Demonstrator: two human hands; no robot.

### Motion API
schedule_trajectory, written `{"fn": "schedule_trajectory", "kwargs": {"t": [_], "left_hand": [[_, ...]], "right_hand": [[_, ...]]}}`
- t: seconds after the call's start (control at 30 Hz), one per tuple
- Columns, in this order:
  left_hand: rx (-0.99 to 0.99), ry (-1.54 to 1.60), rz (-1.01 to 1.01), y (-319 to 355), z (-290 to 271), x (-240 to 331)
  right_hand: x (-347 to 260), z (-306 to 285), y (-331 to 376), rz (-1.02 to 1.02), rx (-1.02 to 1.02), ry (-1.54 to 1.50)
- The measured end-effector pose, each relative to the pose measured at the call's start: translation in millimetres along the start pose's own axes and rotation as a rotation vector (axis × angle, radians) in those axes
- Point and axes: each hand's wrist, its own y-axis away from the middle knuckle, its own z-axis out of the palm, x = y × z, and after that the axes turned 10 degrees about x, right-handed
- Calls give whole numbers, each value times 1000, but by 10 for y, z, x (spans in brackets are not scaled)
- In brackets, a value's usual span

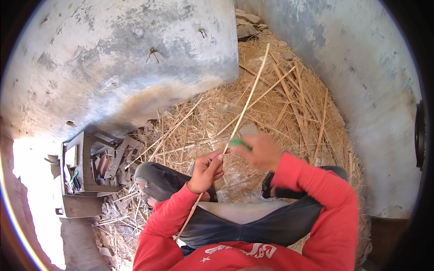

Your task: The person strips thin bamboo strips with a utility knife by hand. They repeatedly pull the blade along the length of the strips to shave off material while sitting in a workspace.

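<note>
A pale, slender strip (pixel 245 105), likely light, springy and apt to split, runs through the left hand (pixel 206 171), pinched between thumb and fingers, probably the steadiest hold; just beside, the right hand (pixel 262 151), blurred, grips a green tool (pixel 240 144); straw (pixel 282 122) spreads beyond both.

Head cam, L one of 2 fisheyes, worn on person's head. Looks steeply down & slightly fwd over red sweatshirt (pixel 226 258) at btm edge. L hand (pixel 206 170) & R hand (pixel 263 152) nr ctr, fairly close; straw floor (pixel 205 118) farther below. V. wide: grey wall (pixel 377 106) curves along R rim, corners dark. Upright, unmirrored.
</note>
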Motion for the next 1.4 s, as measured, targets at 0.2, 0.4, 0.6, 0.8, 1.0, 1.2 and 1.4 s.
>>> {"fn": "schedule_trajectory", "kwargs": {"t": [0.2, 0.4, 0.6, 0.8, 1.0, 1.2, 1.4], "left_hand": [[-36, 78, -83, -10, 4, -36], [-8, 154, -90, -38, -5, -27], [-34, 111, -127, 18, 11, -60], [-26, 128, -86, -26, -35, -51], [-100, 104, -145, 48, -16, -31], [-44, 120, -52, -21, -79, -83], [-76, -47, -36, 50, -97, -105]], "right_hand": [[497, -398, -428, 182, 104, -81], [-40, 60, 16, 22, -63, -145], [495, -263, -392, 152, 104, -102], [53, 116, 44, -59, 49, -62], [541, -492, -514, 325, 151, -61], [132, -14, -55, -88, -60, 177], [728, -222, -441, 70, 301, 7]]}}
